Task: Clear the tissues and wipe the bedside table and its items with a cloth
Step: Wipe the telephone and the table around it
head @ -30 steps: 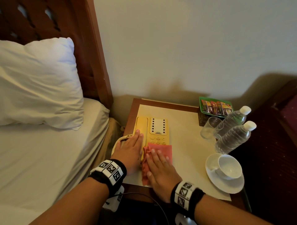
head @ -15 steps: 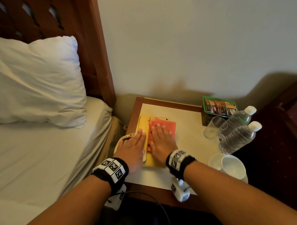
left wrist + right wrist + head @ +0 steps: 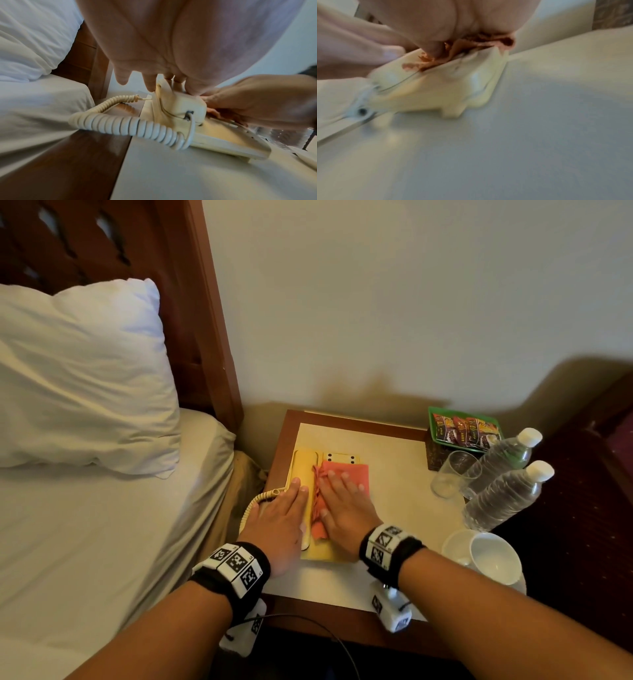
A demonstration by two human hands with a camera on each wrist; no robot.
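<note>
A cream-yellow telephone (image 3: 303,463) (image 3: 178,108) (image 3: 436,86) sits at the left of the bedside table (image 3: 394,474). My left hand (image 3: 281,518) (image 3: 154,75) lies flat on its handset, fingers straight. A pink cloth (image 3: 352,474) (image 3: 471,44) covers the keypad, and my right hand (image 3: 342,505) (image 3: 453,27) presses flat on it. The top row of keys still shows beyond the cloth. No tissues are in view.
At the table's right stand a clear glass (image 3: 452,474), two water bottles (image 3: 503,457) (image 3: 507,494), a green tray of sachets (image 3: 462,429) and a white cup on a saucer (image 3: 493,556). The coiled cord (image 3: 253,505) (image 3: 120,121) hangs at the left edge beside the bed (image 3: 102,525).
My right hand slid the cloth from the table's near side up onto the phone's keypad, then drew back slightly. The left hand stayed on the handset.
</note>
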